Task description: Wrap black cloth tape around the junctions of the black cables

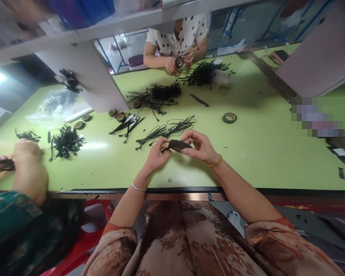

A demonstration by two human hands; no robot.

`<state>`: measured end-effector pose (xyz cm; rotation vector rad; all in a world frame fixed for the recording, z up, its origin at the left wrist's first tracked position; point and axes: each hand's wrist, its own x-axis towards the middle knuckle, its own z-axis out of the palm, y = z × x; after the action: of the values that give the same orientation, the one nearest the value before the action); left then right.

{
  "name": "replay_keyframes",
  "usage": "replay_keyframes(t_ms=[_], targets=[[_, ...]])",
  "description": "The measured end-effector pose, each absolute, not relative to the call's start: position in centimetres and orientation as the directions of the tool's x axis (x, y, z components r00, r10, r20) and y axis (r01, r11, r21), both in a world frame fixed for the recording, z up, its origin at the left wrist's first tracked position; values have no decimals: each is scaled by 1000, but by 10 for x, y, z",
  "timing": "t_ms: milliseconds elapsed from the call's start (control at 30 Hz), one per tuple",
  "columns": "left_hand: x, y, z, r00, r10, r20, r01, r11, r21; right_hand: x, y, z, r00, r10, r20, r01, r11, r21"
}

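My right hand [201, 147] grips a roll of black tape [179, 145] between thumb and fingers, tilted above the table. Close beside the roll, my left hand [158, 155] is closed in a pinch on a thin black strip [165, 150]. Whether this strip is a tape end or part of a cable I cannot make out. Just beyond my hands lie bundles of thin black cables [166, 130] on the green table [264, 157].
Another roll of tape [229, 117] and a dark blade-like strip [199, 100] lie farther off. Co-workers sit opposite, in a dotted shirt [163, 42], and at left, in a green sleeve [14, 211]. More cable piles [66, 142] and an upright panel [86, 76] stand around.
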<state>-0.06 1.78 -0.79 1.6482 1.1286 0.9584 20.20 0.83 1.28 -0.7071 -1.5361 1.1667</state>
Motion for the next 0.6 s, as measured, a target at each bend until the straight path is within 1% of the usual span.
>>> replay_keyframes(t_ms=[67, 133, 233, 300, 400, 500, 600], targets=[[0, 17, -5, 333, 936, 115, 235, -201, 951, 204, 10, 12, -308, 870, 386, -131, 363, -923], [0, 16, -4, 332, 930, 156, 320, -266, 909, 205, 11, 11, -328, 862, 386, -139, 360, -922], [1, 14, -6, 294, 909, 294, 496, -408, 767, 204, 10, 11, -353, 857, 376, -120, 357, -926], [2, 12, -9, 269, 878, 395, 574, -476, 666, 200, 8, 12, -359, 860, 362, -91, 354, -931], [3, 10, -15, 215, 851, 479, 635, -495, 593, 192, 6, 11, -327, 891, 315, -52, 316, -947], [5, 8, -19, 193, 852, 487, 662, -479, 577, 186, 4, 9, -254, 930, 264, 15, 277, -961], [7, 6, -23, 189, 853, 487, 692, -468, 550, 183, 3, 7, -194, 949, 249, 145, 279, -949]])
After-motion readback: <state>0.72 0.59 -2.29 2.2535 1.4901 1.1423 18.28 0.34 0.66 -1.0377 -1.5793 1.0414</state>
